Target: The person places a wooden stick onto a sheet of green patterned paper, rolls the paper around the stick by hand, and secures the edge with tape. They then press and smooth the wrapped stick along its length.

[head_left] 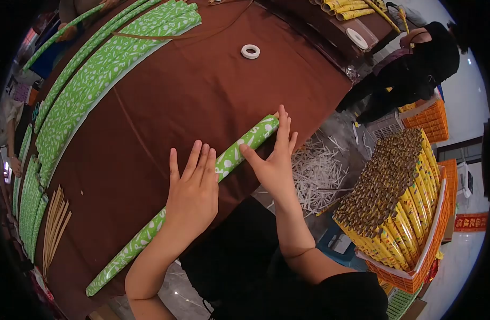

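Observation:
A long roll of green wrapping paper (245,143) with a white pattern lies diagonally across the near part of the brown-covered table (165,106). My left hand (192,192) rests flat on its middle, fingers stretched out, covering part of it. At the roll's far right end is my right hand (274,160), its thumb laid on the paper and its fingers stretched out past the end. A small tan tip shows by those fingertips; what it belongs to is hidden.
A white tape ring (250,52) lies farther back. Green paper sheets (90,80) are stacked at left, near thin tan sticks (55,224). On the right stand an orange basket (416,280) packed with yellow rolls (400,213), a heap of paper strips (317,173) and a person in black (410,69).

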A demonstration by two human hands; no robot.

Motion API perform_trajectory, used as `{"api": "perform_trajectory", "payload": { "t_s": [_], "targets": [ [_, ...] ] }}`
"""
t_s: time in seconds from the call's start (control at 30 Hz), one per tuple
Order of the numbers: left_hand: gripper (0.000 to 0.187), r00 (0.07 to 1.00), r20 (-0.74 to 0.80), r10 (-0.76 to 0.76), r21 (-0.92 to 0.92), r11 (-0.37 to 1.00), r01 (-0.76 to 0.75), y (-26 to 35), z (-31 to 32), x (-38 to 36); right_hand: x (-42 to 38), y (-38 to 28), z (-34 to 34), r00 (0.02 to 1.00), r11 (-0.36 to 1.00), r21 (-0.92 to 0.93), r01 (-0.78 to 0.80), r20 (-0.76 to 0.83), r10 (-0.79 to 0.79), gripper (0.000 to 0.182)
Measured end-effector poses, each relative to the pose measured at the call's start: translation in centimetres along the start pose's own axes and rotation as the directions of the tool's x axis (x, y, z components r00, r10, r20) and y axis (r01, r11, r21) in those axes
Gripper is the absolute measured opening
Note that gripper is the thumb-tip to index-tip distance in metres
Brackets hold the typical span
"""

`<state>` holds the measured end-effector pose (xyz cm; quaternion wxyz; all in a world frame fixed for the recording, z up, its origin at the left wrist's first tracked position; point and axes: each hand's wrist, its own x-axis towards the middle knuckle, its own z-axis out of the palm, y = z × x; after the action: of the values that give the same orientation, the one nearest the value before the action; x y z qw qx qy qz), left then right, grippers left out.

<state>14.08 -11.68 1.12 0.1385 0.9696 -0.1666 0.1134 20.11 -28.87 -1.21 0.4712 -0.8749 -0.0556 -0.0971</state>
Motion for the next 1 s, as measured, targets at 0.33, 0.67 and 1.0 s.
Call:
{"api": "perform_trajectory", "payload": {
  "t_s": [0.33, 0.67, 1.0],
  "targets": [
    [0.039, 1.000, -0.023, -0.015, 0.006, 1.000, 0.015, -0.2, 0.1, 0.2, -0.2, 0.0, -1.0, 0.998, 0.954, 0.300, 0.016, 0.056, -0.035, 0.099],
    [0.040, 1.000, -0.015, -0.020, -0.003, 1.000, 0.020, -0.1, 0.0, 0.0, -2.1, 1.7, -1.5, 0.753, 0.715, -0.236, 0.658, 0.226, -0.619, 0.073],
    [0.044, 1.000, -0.008, -0.009, 0.037, 0.999, 0.010, 0.1, 0.1, 0.0, 2.0, 4.8, -5.4, 0.656, 0.394, -0.535, 0.747, 0.496, -0.569, 0.076]
  ]
}}
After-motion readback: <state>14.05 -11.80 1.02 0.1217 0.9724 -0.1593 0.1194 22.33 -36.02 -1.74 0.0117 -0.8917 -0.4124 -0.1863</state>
